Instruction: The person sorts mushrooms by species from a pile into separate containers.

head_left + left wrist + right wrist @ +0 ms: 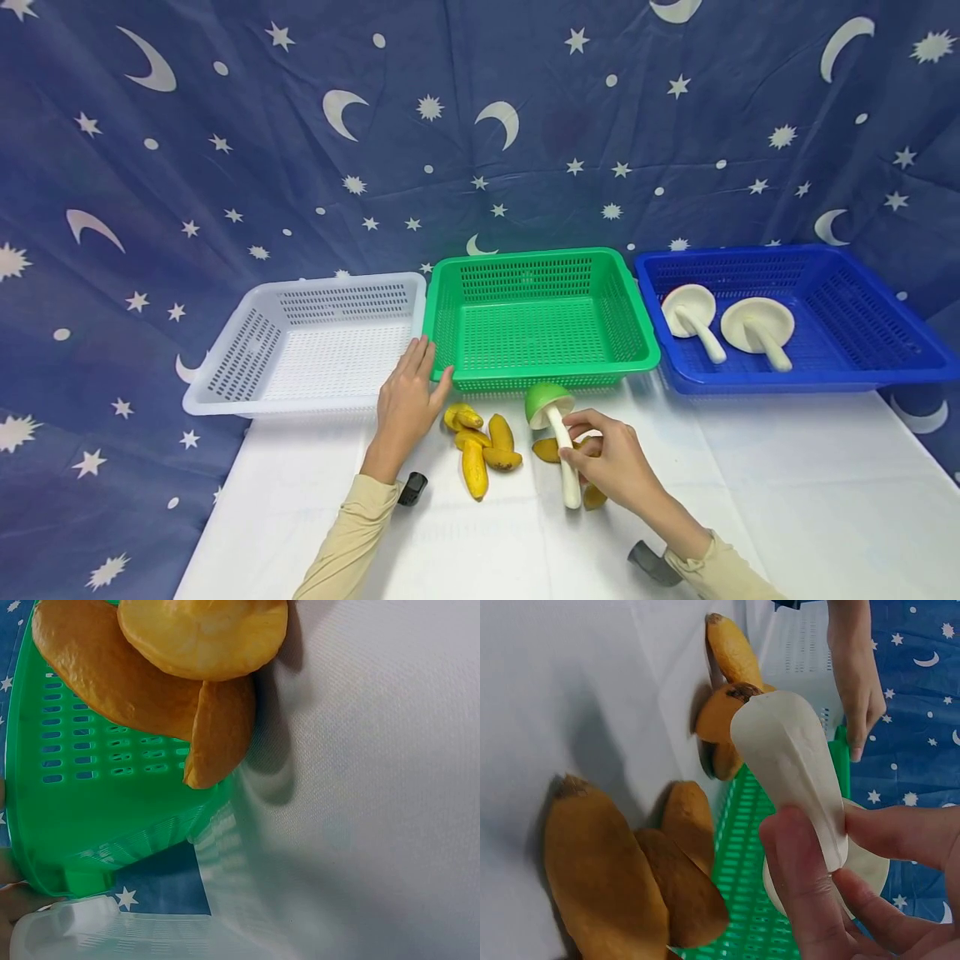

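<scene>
My right hand [611, 462] pinches the long white stem of a toy mushroom [564, 454] between thumb and fingers. Its green cap [542, 403] points away, just in front of the green basket [536, 377]. In the right wrist view the thick white stem end [784, 742] juts out past the fingertips. Several brownish-yellow banana-like pieces [604, 877] lie on the cloth under this hand, partly covered by it. My left hand [408, 400] rests with straight fingers at the meeting rims of the green and white baskets. More yellow banana-like pieces [474, 468] lie to its right.
The white basket [300, 407] stands on the left, the green one in the middle. At the right, a blue basket [795, 383] holds two cream mushrooms [757, 325] with their undersides up. A dark blue curtain [420, 183] with moons and stars hangs behind. White cloth [757, 500] covers the table.
</scene>
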{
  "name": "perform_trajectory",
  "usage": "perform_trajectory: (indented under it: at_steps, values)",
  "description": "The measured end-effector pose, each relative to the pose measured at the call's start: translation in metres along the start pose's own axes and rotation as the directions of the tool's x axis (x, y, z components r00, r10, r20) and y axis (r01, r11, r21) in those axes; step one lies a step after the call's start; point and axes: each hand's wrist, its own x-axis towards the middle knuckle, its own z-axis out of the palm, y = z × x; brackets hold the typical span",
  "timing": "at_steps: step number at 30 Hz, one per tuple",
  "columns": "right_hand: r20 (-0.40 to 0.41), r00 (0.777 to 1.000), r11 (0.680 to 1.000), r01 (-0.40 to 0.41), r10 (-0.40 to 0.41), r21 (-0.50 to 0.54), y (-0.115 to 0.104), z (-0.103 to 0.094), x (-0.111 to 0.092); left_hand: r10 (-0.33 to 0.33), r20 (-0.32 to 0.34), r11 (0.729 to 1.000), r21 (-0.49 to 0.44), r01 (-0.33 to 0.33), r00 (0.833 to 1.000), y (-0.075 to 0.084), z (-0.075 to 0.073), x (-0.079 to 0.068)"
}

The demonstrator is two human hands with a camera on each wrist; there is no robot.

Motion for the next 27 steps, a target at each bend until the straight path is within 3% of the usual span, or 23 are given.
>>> perform_trajectory:
  at_steps: [15,27]
  values:
    - [-0.003,1.0,1.0,0.013,-0.013,-0.012,-0.02,-0.02,-0.001,-0.006,-0.002,1.0,-0.002,0.006,1.0,0.001,-0.001,0.0]
    - [-0.027,0.997,0.992,0.065,-0.069,-0.11,-0.033,-0.041,0.011,-0.016,0.001,1.0,-0.003,0.016,1.0,0.0,0.0,0.0]
